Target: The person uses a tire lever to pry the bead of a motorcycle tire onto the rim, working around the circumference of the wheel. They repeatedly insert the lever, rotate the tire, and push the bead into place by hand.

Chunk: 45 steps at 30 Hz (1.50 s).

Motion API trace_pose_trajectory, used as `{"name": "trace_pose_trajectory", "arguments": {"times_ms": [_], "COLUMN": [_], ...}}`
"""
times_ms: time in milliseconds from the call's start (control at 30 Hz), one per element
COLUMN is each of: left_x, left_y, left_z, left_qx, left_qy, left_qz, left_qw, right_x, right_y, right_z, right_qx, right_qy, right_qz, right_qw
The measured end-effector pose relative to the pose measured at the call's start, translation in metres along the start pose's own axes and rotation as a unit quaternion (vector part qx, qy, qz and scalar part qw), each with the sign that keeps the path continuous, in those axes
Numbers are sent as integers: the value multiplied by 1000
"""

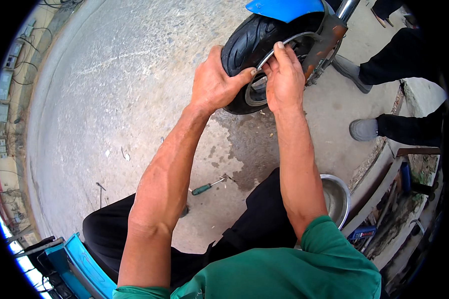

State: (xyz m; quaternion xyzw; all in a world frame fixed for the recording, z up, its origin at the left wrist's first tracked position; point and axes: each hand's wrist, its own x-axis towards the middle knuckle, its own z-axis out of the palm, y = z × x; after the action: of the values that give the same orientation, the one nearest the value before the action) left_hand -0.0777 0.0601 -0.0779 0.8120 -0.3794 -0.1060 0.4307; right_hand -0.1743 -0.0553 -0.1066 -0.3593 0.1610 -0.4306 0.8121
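A black scooter tyre (243, 42) on its wheel stands upright under a blue mudguard (287, 9). My left hand (213, 82) is wrapped over the tyre's tread, its thumb stretched across the sidewall to the rim edge. Closed at the wheel's side, my right hand (286, 82) pinches a slim, shiny metal bar (269, 58) between thumb and fingers. The bar lies along the edge where tyre meets rim, its lower end by my left thumb. Both hands partly hide the wheel's grey rim (256, 102).
A green-handled screwdriver (202, 189) lies on the concrete between my knees, beyond it a wet patch (254, 144). A metal basin (337, 197) stands at my right. Another person's shoes (364, 130) are right of the wheel. A blue toolbox (87, 266) sits at lower left.
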Motion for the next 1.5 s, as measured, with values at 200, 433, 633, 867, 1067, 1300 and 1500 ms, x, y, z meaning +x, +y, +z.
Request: {"name": "trace_pose_trajectory", "arguments": {"times_ms": [200, 433, 633, 867, 1067, 1300, 1500], "left_x": [-3, -13, -9, 17, 19, 26, 27], "left_y": [-4, -17, -27, -15, -1, 15, 8], "left_z": [2, 7, -3, -4, -13, -26, -27], "left_qx": [-3, 58, 48, 38, 50, 83, 48], "left_qy": [3, -41, -31, -90, -131, -155, -160], "left_qz": [0, 57, 109, 109, 45, 29, 27], "left_qw": [1000, 996, 992, 989, 989, 984, 986], "right_x": [-60, -163, -237, -307, -313, -310, -304], "right_y": [-22, 58, 194, 343, 328, 349, 306], "right_z": [0, -31, -7, -50, -34, -33, -36], "right_qx": [-217, -483, -654, -697, -684, -698, -619], "right_qy": [39, -169, -327, -304, -298, -298, -324], "right_qz": [-36, 271, 331, 214, 191, 196, 341], "right_qw": [975, 815, 596, 614, 638, 620, 629]}}
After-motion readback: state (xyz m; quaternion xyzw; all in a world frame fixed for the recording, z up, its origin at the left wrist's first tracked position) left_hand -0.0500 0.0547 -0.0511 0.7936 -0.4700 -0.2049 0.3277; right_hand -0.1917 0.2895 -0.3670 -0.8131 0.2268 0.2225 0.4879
